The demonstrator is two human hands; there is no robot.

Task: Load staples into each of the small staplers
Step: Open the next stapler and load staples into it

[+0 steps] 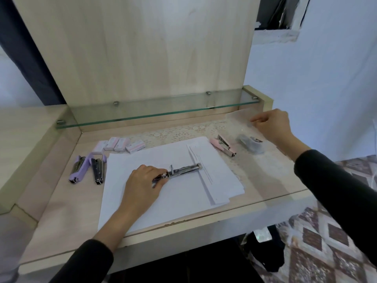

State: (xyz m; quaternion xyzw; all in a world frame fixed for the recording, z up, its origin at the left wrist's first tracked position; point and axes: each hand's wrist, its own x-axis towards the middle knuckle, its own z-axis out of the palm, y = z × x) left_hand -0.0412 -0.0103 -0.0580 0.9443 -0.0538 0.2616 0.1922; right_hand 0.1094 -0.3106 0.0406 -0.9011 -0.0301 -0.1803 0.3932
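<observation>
A metal stapler (183,169) lies opened out flat on the white paper sheets (163,190), and my left hand (143,184) grips its near end. My right hand (273,124) is raised at the back right, pinching a clear plastic bag (238,121) by its edge; a dark stapler (250,142) shows blurred through the plastic. A pink stapler (223,145) lies open just left of it. At the left lie a purple stapler (77,169) and a dark stapler with purple trim (98,169), both opened. Several small staple boxes (119,145) sit behind them.
A glass shelf (155,111) spans the back of the desk above a lace runner (183,131). A wooden panel rises behind it. A raised wooden ledge (24,139) borders the left side. Patterned floor (326,242) lies beyond the desk's right edge.
</observation>
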